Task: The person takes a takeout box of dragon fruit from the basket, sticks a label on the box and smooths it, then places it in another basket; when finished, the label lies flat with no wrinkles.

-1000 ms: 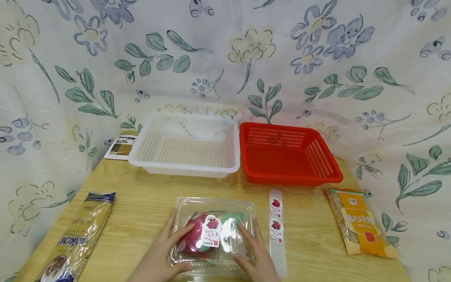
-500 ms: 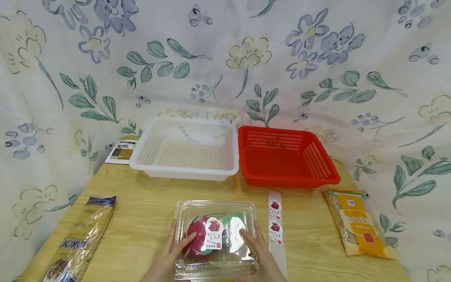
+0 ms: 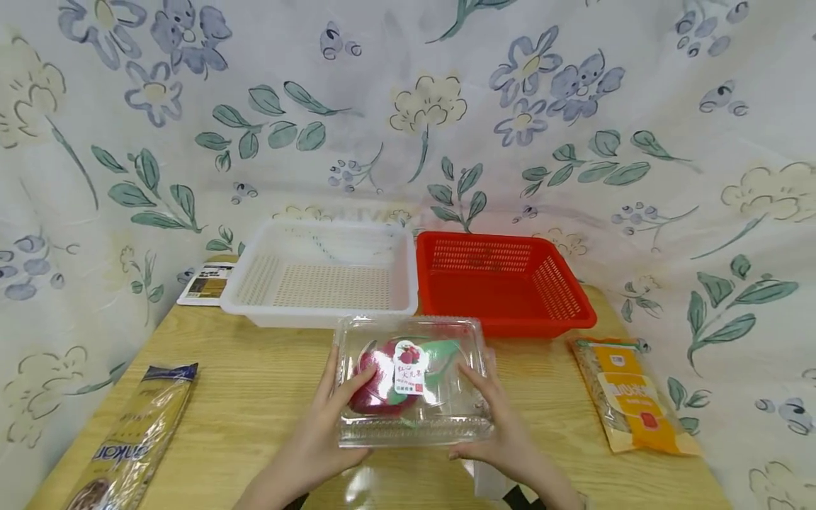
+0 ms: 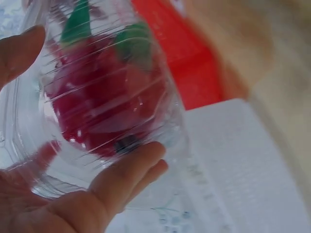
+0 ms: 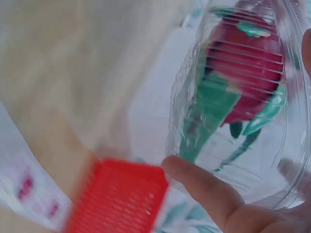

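Note:
A clear plastic clamshell box [image 3: 446, 425] is held up off the table between both hands in the head view. Inside lies a dark pink dragon fruit [image 4: 102, 102] with green leaf tips. A white label [image 3: 409, 368] with a dragon fruit picture sticks to the lid. My left hand [image 3: 328, 418] grips the box's left side, thumb below and fingers over the edge. On the right side my right hand [image 3: 494, 414] grips it likewise. Both wrist views show fingers curled against the ribbed plastic.
Behind the box stand a white basket [image 3: 319, 312] and a red basket [image 3: 503, 326]. A pasta bag [image 3: 137, 439] lies at left, an orange-labelled grain bag [image 3: 631, 397] at right. A white-edged packet [image 3: 207, 283] sits at back left. A label strip [image 5: 34, 189] lies on the table.
Both hands have lifted the box off the table and moved it forward toward the baskets. It now covers most of the label strip in the head view.

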`<state>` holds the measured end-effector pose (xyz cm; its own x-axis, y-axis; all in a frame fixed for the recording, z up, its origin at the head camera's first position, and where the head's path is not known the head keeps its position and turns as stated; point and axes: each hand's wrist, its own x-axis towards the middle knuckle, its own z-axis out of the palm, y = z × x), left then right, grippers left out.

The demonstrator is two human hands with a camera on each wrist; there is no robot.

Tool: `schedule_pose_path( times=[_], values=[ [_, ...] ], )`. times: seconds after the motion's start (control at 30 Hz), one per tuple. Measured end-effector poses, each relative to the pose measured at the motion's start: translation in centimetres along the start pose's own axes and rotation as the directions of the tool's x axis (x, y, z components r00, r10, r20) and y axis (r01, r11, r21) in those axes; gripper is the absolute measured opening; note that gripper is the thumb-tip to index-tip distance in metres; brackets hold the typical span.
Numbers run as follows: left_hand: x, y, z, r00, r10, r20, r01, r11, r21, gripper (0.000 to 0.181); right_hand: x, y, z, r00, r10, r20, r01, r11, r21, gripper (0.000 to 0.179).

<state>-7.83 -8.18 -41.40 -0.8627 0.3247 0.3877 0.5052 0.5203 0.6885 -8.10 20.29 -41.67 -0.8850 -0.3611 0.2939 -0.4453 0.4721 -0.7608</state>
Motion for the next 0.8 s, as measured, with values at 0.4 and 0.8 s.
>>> schedule_pose_path(
  times=[0.4, 0.8],
  values=[
    [10.5, 2.2, -1.1, 0.969, -0.093, 0.227, 0.105, 0.994, -0.04, 0.101, 5.5, 1.0, -8.3, 1.0, 0.018, 0.016, -0.016, 0.993, -0.12, 0.098],
    [20.5, 2.9, 2.1, 0.952, -0.102, 0.289, 0.11, 0.994, -0.012, 0.101, 10.0, 4.1, -15.1, 0.966, 0.258, -0.035, -0.259, 0.964, -0.064, 0.065]
  ],
)
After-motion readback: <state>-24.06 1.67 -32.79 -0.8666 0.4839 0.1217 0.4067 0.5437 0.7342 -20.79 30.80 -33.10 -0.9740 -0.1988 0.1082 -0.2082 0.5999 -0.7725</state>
